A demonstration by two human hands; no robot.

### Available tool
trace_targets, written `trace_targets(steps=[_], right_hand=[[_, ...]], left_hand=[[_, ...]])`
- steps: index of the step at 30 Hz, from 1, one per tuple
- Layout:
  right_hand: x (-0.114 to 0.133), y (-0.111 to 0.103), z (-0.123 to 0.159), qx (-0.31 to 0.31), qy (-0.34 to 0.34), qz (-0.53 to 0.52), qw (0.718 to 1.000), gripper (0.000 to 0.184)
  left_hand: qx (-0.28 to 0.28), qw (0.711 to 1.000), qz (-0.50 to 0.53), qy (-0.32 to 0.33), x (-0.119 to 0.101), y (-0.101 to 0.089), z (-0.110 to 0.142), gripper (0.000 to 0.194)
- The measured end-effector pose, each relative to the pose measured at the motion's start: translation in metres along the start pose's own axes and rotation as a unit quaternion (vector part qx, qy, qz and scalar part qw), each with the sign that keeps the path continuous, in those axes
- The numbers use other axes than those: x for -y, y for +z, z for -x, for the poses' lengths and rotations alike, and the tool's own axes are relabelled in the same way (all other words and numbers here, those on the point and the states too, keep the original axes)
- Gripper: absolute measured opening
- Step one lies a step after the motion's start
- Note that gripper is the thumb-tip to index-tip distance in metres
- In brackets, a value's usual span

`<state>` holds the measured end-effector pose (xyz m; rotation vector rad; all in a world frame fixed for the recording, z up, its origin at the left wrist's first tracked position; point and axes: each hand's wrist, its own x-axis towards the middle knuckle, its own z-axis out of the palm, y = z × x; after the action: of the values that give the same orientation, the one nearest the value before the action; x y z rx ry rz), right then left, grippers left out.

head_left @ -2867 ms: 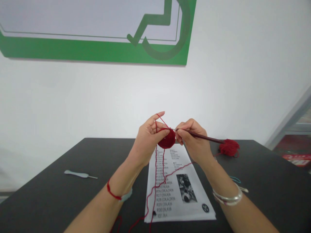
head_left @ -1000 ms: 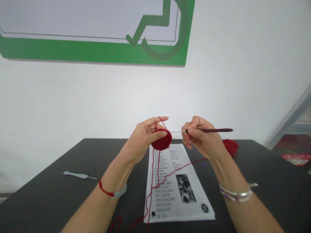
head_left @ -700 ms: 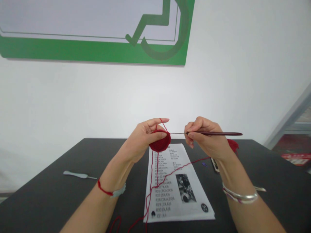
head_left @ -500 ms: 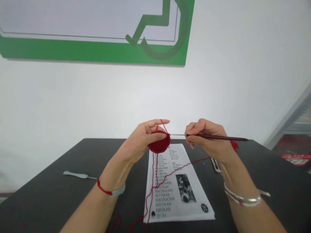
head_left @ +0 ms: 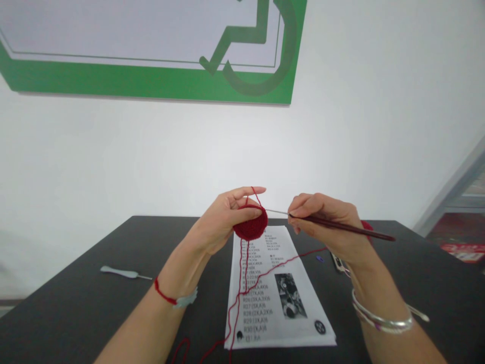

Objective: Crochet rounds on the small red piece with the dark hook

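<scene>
My left hand (head_left: 222,222) is shut on a round piece of dark red crochet (head_left: 250,229), its fingers curled over the top. A strand of red yarn (head_left: 242,290) loops up by my left fingers and hangs down across a printed pattern sheet (head_left: 310,323). My right hand (head_left: 326,226) grips a crochet hook (head_left: 343,227) with a dark red handle, and its thin metal shaft points left. The hook's tip is close to the upper right edge of the crochet piece. Behind my right hand, a red yarn ball (head_left: 367,225) is mostly hidden.
All this is above a black table (head_left: 76,258). A pale blue-handled crochet hook (head_left: 123,273) lies at the left, and a small purple marker (head_left: 320,258) and a dark flat object (head_left: 338,263) lie right of the sheet.
My right hand has moved right, away from the crochet piece, and the hook now tilts with its handle lower on the right. The yarn ball is more hidden. My left hand has barely moved.
</scene>
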<state>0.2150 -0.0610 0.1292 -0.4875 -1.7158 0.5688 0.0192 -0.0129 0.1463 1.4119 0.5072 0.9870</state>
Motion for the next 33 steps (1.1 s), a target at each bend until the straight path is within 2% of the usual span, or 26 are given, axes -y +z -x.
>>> trace_targets(steps=[9,16,22,27,33], right_hand=[[-0.005,0.0,0.001,-0.004,-0.026,0.103,0.994,0.016],[-0.01,0.001,0.001,0.008,-0.036,0.127,0.991,0.015],[-0.012,0.007,0.0,-0.02,-0.027,0.131,0.991,0.014],[-0.012,0.011,0.0,-0.013,-0.066,0.157,0.985,0.018],[-0.009,0.016,-0.003,0.026,-0.122,0.219,0.968,0.022]], left_hand=[[-0.016,1.0,-0.012,0.014,0.0,0.0,-0.002,0.048],[-0.035,0.999,-0.022,0.035,0.001,0.003,-0.002,0.049],[-0.044,0.998,-0.008,0.042,0.0,0.002,-0.001,0.049],[-0.044,0.998,-0.01,0.042,0.0,-0.003,-0.001,0.048],[-0.048,0.997,-0.01,0.053,-0.001,-0.004,-0.001,0.051]])
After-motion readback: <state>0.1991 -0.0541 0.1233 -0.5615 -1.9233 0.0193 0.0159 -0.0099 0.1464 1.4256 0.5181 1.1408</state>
